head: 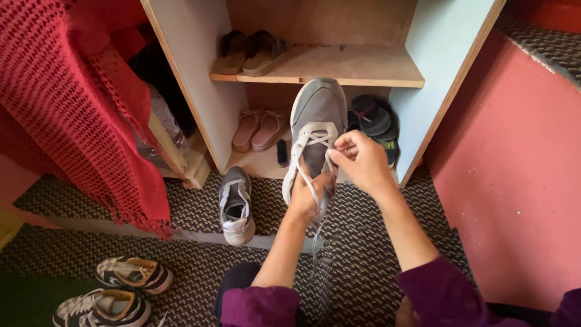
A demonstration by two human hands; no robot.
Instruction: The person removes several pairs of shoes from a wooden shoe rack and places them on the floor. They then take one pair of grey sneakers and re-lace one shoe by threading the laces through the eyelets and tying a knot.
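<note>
Grey sneaker (317,115) held up in front of a shoe rack (200,91), lace (310,138) being pinched.

The heel end is gripped from below by the left hand (307,197); a white lace strand is pinched between the fingertips of the right hand (361,160), just right of the tongue. The shoe is held toe-up, grey upper, white laces loose, one strand hanging down. Its matching sneaker (236,206) is left on the patterned mat (363,242), to the left. Behind, pink sandals (259,129) and dark flip-flops (374,121) are seen on the lower shelf, partly hidden by the held shoe; brown sandals (249,52) on the upper shelf. A red knitted cloth (78,103) hangs far left; two patterned sneakers (118,287) lie near left.
</note>
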